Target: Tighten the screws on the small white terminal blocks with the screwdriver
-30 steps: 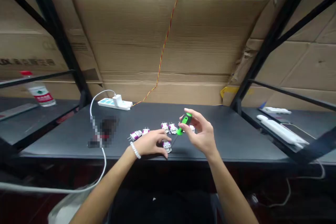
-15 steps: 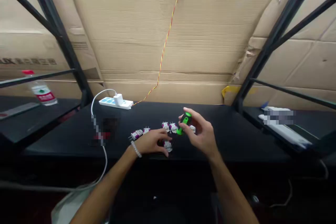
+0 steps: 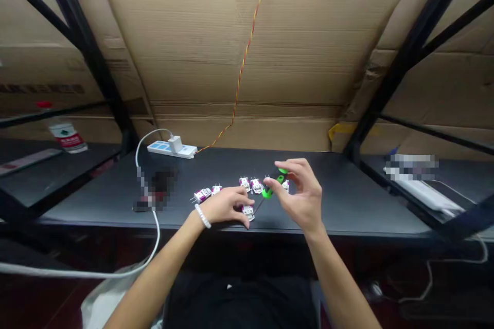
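My right hand (image 3: 299,193) grips a black and green screwdriver (image 3: 280,179) by its handle. Its thin shaft slants down and left to a small white and purple part with metal prongs (image 3: 247,211) near the table's front edge. The thumb and fingers of my left hand (image 3: 227,205) close around that part and hold it down on the black table. Similar white and purple parts lie close by: a pair (image 3: 250,185) just beyond my fingers, another pair (image 3: 203,195) left of my left hand, and one (image 3: 286,185) partly hidden behind my right hand.
A white power strip (image 3: 186,151) with a plugged-in adapter stands at the back left, its white cable (image 3: 156,226) hanging over the front edge. Black metal posts (image 3: 357,144) flank the table. A water bottle (image 3: 69,137) sits left; a cardboard wall (image 3: 247,61) closes the back.
My right hand has shifted slightly right and the screwdriver leans more, its shaft now visible reaching the part. My left hand has stayed on the part.
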`<state>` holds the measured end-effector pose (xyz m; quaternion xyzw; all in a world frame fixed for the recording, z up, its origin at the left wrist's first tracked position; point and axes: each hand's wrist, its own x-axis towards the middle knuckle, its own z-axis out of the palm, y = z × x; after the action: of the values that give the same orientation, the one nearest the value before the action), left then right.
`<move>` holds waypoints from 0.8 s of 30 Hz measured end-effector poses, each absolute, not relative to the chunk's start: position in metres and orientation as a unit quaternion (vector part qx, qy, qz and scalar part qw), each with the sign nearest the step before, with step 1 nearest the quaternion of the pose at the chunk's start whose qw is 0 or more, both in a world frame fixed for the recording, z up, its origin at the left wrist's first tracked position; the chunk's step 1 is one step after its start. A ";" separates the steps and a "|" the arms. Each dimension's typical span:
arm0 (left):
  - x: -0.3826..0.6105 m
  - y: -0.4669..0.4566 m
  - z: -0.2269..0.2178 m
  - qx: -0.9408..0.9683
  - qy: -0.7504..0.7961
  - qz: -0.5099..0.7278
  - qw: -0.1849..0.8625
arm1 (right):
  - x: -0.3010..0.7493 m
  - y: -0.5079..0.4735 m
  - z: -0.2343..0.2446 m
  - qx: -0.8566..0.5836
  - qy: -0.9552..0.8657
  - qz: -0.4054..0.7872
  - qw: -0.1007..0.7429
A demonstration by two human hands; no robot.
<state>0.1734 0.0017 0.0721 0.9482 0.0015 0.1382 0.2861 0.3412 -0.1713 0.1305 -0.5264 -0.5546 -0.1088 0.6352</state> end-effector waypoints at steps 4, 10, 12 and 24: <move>0.177 0.003 0.074 0.953 0.004 0.129 0.275 | 0.344 -0.174 0.133 -0.523 -0.581 -0.049 0.622; 0.189 -0.003 0.074 0.956 0.000 0.130 0.262 | 0.340 -0.176 0.133 -0.524 -0.580 -0.084 0.618; 0.191 -0.005 0.073 0.956 -0.004 0.135 0.261 | 0.340 -0.177 0.134 -0.536 -0.561 -0.117 0.620; 0.194 -0.002 0.070 0.951 -0.004 0.146 0.273 | 0.341 -0.175 0.133 -0.526 -0.563 -0.092 0.631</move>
<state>0.1936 -0.0024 0.0703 0.9510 -0.0040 0.1456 0.2729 0.3405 -0.1754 0.1335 -0.5262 -0.5631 -0.0916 0.6306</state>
